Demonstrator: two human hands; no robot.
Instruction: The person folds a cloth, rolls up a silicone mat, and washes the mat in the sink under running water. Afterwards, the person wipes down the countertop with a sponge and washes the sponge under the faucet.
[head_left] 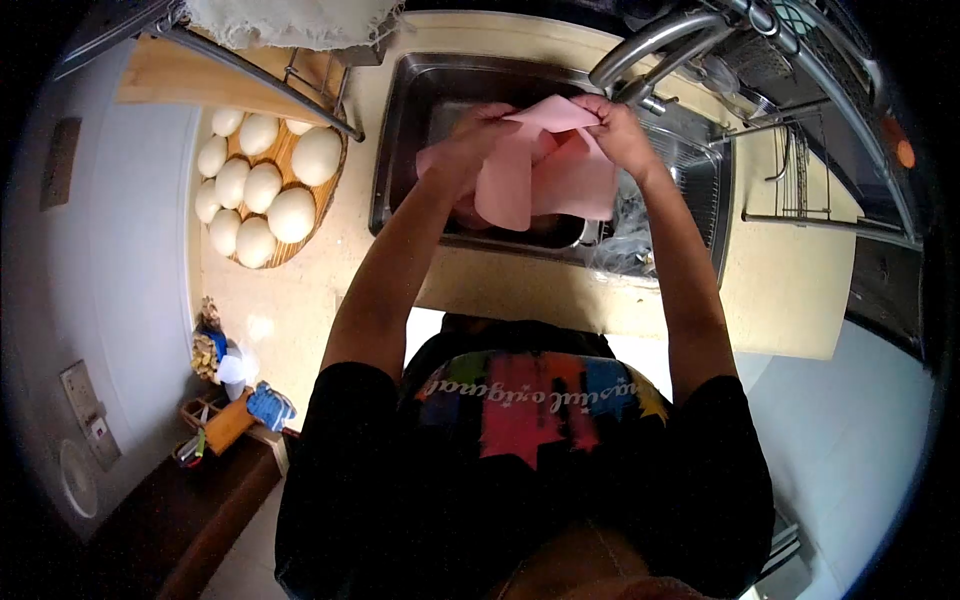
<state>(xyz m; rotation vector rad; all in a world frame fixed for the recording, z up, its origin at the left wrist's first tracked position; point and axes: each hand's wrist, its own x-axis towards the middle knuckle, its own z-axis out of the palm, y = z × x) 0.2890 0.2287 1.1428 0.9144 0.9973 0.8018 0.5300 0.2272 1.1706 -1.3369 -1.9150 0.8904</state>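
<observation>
Over the dark sink (392,150), both my hands are closed on a soft pink cloth (505,185) that hangs down in several folds and flaps. My left hand (477,135) grips its upper left side, partly covered by the folds. The upper right corner is pinched by my right hand (615,125), close to the steel faucet (645,60). More pink material lies under the flaps, and its full shape is hidden. Below my right wrist, a crumpled clear plastic bag (630,230) rests at the sink's right part.
Several round white dough balls (291,215) sit on a wooden board (270,250) at left. Metal racks (800,215) stand at the right, beside the ribbed drainer (705,185). Bags and small items (235,365) lie on the left of the counter (300,310).
</observation>
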